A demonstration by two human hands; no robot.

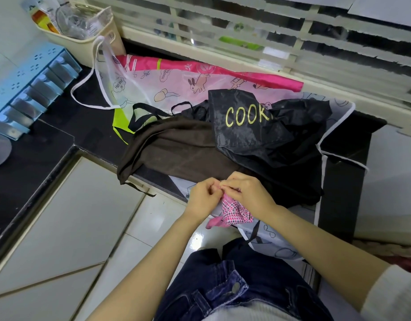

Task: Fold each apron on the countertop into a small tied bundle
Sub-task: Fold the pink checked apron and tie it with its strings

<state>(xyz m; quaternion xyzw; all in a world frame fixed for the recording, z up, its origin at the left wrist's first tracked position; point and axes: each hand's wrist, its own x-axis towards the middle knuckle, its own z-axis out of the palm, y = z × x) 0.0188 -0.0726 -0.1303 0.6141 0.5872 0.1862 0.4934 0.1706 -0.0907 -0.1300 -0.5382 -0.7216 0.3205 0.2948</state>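
Dark counter point(61, 140) under a window point(246, 31) carries a loose pile of aprons point(176, 144), a black apron point(257, 137) printed COOK on top. At its front edge the pink checked apron point(235, 210) hangs bunched below 2 hands. Left hand point(203, 198) and right hand point(248, 193) both pinch its top with curled fingers. It looks thin, light and soft; I would hold the ties close to the bundle.
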